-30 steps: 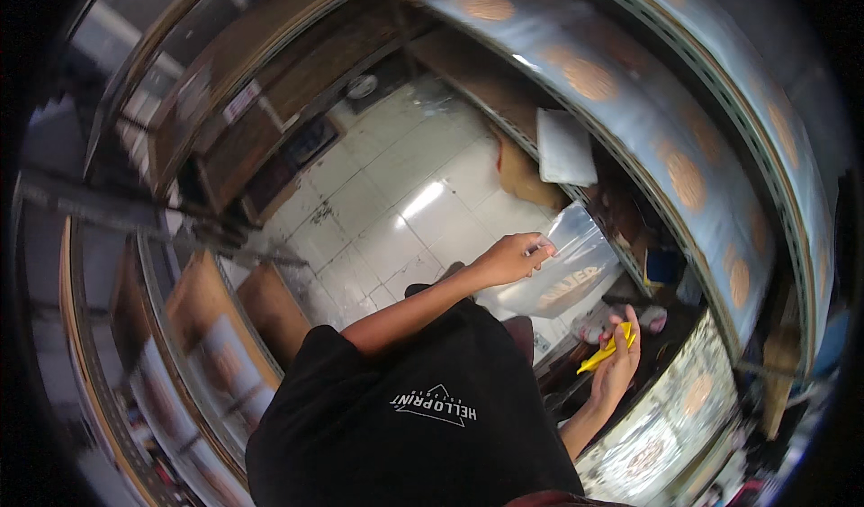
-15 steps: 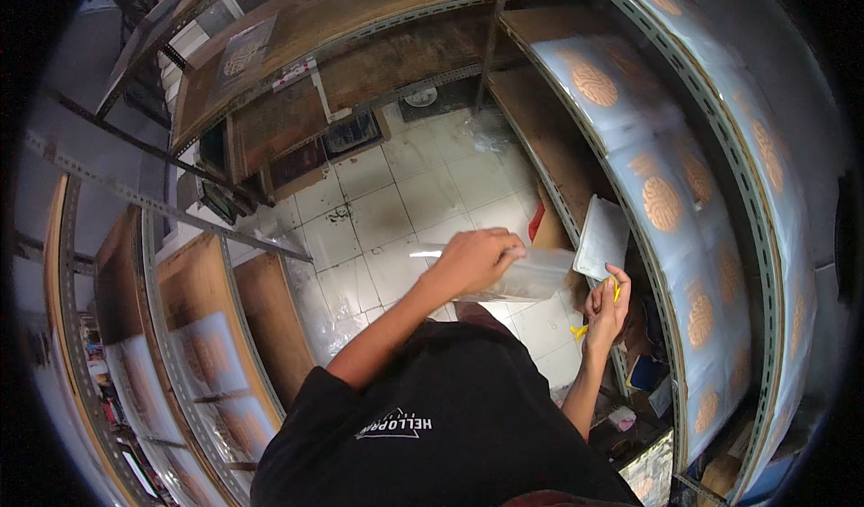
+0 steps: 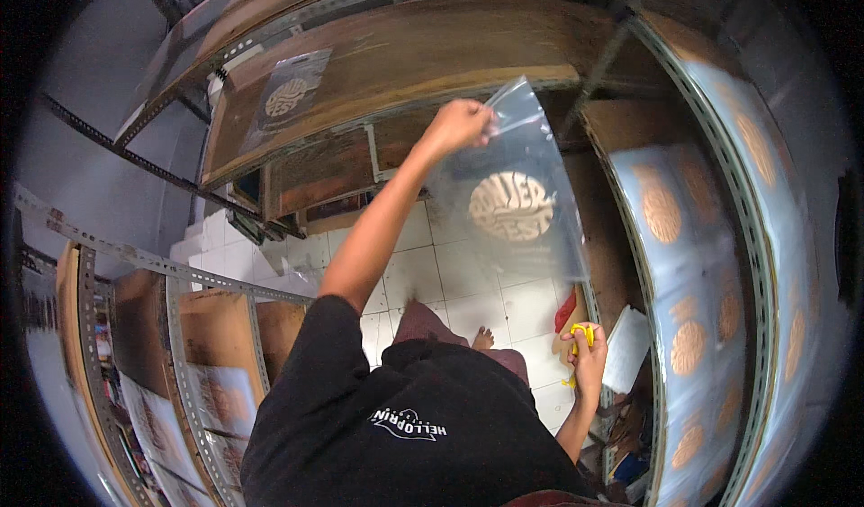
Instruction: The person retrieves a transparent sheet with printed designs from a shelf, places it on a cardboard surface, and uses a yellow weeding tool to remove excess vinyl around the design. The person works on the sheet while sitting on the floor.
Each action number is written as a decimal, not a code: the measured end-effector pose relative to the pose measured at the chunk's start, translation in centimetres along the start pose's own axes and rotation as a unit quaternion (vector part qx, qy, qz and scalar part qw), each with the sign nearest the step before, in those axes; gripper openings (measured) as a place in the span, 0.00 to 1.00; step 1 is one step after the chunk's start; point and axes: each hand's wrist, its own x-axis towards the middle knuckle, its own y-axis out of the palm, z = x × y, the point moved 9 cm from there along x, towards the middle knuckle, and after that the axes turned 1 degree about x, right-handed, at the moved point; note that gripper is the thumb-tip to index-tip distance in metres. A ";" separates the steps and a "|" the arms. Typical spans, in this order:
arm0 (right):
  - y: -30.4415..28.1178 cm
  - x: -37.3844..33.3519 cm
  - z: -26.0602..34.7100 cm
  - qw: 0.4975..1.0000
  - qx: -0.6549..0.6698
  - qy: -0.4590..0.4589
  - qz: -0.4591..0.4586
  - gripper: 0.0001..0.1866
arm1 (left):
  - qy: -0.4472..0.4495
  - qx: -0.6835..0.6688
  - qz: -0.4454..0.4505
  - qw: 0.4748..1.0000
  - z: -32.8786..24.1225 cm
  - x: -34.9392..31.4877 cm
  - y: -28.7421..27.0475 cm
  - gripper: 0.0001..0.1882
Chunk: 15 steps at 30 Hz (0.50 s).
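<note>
My left hand (image 3: 461, 125), arm stretched forward, pinches a clear plastic bag (image 3: 562, 161) near its top corner. The bag hangs tilted with its flat side toward me, and a round, peach-coloured lettered print (image 3: 513, 206) shows on it. Lower right, my right hand (image 3: 588, 363) is closed around a small yellow thing (image 3: 582, 332); bits of it stick out above and below the fingers, and its kind is unclear. Beside that hand, a white flat pad or stack of sheets (image 3: 627, 352) lies on the shelf edge.
Right-hand racks (image 3: 684, 264) carry rows of similar printed bags. Ahead, a brown wooden shelf (image 3: 423, 44) holds one printed bag (image 3: 290, 93). More metal-framed shelves (image 3: 211, 327) stand on the left. Below are white floor tiles (image 3: 450, 278) and a red item (image 3: 565, 311).
My left hand has moved up and forward, raising the bag and turning its printed side into view. My right hand, still around the yellow thing, appears lower, and the whole view has shifted.
</note>
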 end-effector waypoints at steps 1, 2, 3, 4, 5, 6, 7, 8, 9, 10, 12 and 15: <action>1.7 0.6 1.2 0.998 -0.053 -0.010 0.017 0.09 | -0.019 -0.037 0.022 0.999 2.0 3.5 -1.7 0.17; 3.7 1.6 2.5 0.994 -0.105 -0.023 0.031 0.10 | -0.022 -0.042 0.050 0.998 3.7 7.5 -3.7 0.18; 5.4 2.5 2.9 0.991 -0.128 -0.012 0.043 0.11 | -0.034 -0.099 0.052 0.993 6.7 11.2 -6.3 0.18; 7.0 3.3 3.5 0.989 -0.143 -0.004 0.039 0.11 | -0.028 -0.151 0.062 0.986 7.9 14.2 -8.6 0.18; 8.9 4.0 3.9 0.987 -0.157 0.006 0.035 0.11 | -0.023 -0.201 0.073 0.977 9.4 16.8 -11.0 0.19; 10.6 4.5 4.0 0.985 -0.168 0.015 0.027 0.11 | -0.009 -0.228 0.077 0.971 10.3 19.6 -13.3 0.19; 11.9 4.9 2.9 0.990 -0.134 0.037 0.015 0.11 | 0.001 -0.260 0.079 0.962 11.5 22.0 -15.4 0.20; 13.9 5.6 2.3 0.989 -0.143 0.040 0.008 0.11 | 0.014 -0.274 0.070 0.959 12.9 24.8 -17.8 0.20; 15.8 6.0 1.9 0.987 -0.157 0.041 -0.001 0.11 | 0.029 -0.293 0.060 0.954 14.4 27.0 -20.0 0.21; 18.0 6.5 1.5 0.984 -0.171 0.043 -0.007 0.12 | 0.029 -0.316 0.037 0.948 16.5 28.6 -22.6 0.23; 23.4 6.7 1.7 0.988 -0.125 0.085 -0.029 0.13 | 0.035 -0.346 0.005 0.937 19.9 31.4 -26.9 0.25; 29.9 7.1 3.0 0.989 -0.060 0.134 -0.008 0.13 | 0.045 -0.357 -0.042 0.932 25.2 32.6 -32.3 0.27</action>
